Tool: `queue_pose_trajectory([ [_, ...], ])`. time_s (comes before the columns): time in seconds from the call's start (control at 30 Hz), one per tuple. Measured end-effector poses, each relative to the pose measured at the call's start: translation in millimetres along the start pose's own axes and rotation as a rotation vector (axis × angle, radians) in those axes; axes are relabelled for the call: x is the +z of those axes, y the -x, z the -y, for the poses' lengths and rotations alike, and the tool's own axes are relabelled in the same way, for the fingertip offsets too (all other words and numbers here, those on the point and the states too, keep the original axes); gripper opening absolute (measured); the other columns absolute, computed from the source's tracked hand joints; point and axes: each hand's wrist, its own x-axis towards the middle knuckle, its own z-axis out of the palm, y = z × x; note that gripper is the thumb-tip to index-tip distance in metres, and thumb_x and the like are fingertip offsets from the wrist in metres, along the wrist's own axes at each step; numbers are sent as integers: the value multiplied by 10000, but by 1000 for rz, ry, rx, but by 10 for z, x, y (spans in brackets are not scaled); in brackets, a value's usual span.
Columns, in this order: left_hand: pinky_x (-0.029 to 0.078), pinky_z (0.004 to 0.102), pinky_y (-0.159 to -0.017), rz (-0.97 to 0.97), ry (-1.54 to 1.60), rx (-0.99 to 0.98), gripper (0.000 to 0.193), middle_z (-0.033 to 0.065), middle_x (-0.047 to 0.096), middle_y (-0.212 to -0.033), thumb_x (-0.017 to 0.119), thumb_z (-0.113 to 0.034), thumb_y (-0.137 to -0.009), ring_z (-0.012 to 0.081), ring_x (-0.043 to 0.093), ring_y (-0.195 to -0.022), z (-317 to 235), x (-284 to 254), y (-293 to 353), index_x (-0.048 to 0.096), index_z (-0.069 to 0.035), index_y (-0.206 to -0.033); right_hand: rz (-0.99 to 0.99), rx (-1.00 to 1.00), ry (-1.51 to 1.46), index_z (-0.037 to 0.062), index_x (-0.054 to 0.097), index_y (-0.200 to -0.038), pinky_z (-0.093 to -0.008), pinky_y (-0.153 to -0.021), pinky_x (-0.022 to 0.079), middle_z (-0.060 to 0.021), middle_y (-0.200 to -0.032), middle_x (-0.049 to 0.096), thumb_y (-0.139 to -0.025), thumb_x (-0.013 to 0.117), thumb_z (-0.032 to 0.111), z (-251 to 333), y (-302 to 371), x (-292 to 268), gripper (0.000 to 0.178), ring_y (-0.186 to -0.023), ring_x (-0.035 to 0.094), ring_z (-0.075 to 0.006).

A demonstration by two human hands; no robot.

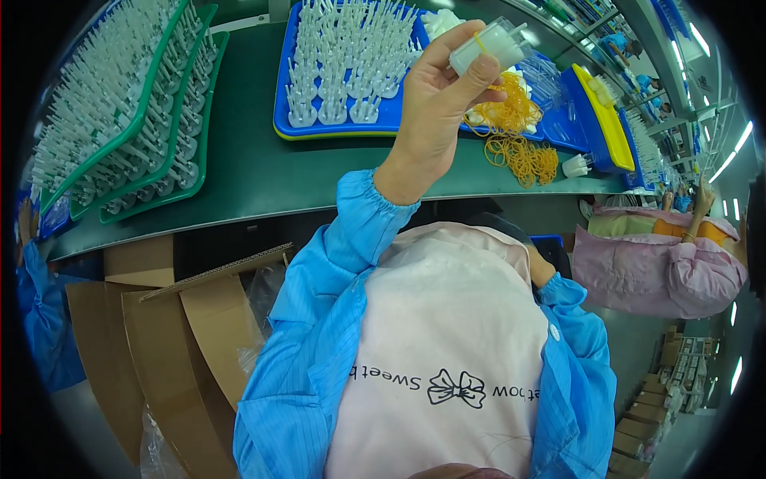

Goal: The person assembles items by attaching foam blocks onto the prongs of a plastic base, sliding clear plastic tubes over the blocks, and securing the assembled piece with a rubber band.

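Left hand (435, 96) pinches a small rubber-banded bundle of white plastic parts (488, 44), top centre. Right hand hidden, state unclear. Loose rubber bands (523, 152) and full trays (343, 72) suggest much remains.

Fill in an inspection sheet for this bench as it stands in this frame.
Surface: green belt, running left to right.
Job's things: small bundle of white plastic parts with a yellow band around it, held up above the belt.
Clutter: blue tray of upright white parts; green trays stacked at the left, also full; heap of yellow rubber bands; yellow tray; open cardboard box below the belt.
Hands: left hand pinches the bundle; right hand hidden behind the apron.
Cables: nothing seen.
Surroundings: person in pink at the right; a blue sleeve at the left.
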Motion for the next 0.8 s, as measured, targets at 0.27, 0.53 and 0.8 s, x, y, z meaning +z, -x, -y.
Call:
queue_pose_trajectory([
  [0.27,527,224,-761,30,123,-180,527,75,605,-1150,670,-175,-868,123,608,-970,135,46,9,448,-25,-1322,57,-62,-86,3,568,-1121,-380,-891,414,-215,-1065,605,-886,536,195,27,147,350,305,-1052,535,-333],
  [0.53,533,217,-754,53,112,-201,523,80,606,-1144,659,-179,-876,120,613,-943,297,193,43,441,-21,-1325,119,-127,-146,4,565,-1157,-366,-915,411,-211,-1091,605,-884,545,186,70,323,515,328,-1076,531,-321],
  [0.8,525,223,-784,62,61,-205,590,81,587,-1178,666,-195,-872,130,601,-981,398,118,52,388,-32,-1366,170,-166,-177,4,562,-1188,-355,-936,409,-208,-1113,605,-882,553,177,825,682,98,351,-1096,528,-310],
])
